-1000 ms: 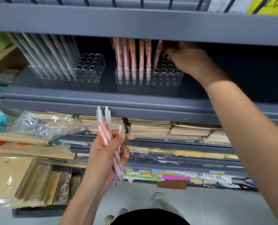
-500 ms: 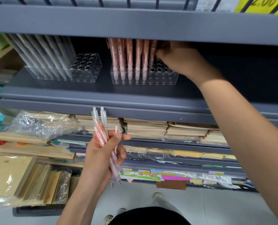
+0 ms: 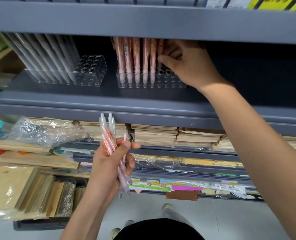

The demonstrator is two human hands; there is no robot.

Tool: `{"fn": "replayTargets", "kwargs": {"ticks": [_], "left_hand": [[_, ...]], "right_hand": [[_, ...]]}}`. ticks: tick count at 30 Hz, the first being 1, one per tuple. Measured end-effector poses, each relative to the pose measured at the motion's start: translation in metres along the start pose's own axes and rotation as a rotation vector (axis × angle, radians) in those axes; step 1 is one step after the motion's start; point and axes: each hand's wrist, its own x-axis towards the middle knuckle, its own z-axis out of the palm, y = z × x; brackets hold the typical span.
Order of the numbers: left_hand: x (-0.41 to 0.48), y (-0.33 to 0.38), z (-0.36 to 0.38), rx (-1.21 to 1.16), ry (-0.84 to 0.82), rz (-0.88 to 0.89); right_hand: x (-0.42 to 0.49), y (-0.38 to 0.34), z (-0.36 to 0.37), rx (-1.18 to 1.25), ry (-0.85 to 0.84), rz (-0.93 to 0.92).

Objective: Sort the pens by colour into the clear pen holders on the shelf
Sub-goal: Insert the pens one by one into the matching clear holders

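- Well to the left of both grips, grey pens (image 3: 45, 56) stand leaning in a clear holder (image 3: 92, 71) on the shelf (image 3: 143, 101). The holes in that holder's right part are open.
- The left grip (image 3: 109, 163) is low, below the shelf's front edge. It is clenched round a bunch of pink pens (image 3: 109, 137), with the thumb laid across them.
- The bunch's clicker ends stick up above the left grip and its tips poke out beneath it.
- Behind the left grip, stacks of notebooks (image 3: 154, 134) lie on a lower shelf.
- Just left of the right grip, a row of pink pens (image 3: 137, 56) stands upright in a second clear holder (image 3: 169, 83), filling its left part.
- The right grip (image 3: 187, 64) reaches in over this holder and pinches a single pink pen (image 3: 161, 47) between thumb and fingers.
- That pen stands at the right end of the row; I cannot tell whether it sits in a hole.
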Motion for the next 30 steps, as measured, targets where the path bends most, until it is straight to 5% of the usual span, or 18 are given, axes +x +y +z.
{"fn": "replayTargets", "kwargs": {"ticks": [10,17,25,30], "left_hand": [[0.001,0.0,-0.004,-0.004,-0.016,0.006],[-0.001,0.002,-0.005,-0.003,-0.018,-0.006],[-0.002,0.002,-0.009,0.009,0.017,-0.003],[-0.002,0.002,-0.01,0.008,0.023,0.001]], "right_hand": [[0.003,-0.005,0.003,0.028,0.163,0.03],[0.012,-0.003,0.002,-0.028,0.03,0.144],[0.011,0.0,-0.001,0.009,0.011,0.058],[0.024,0.009,-0.003,-0.065,-0.195,0.126]]}}
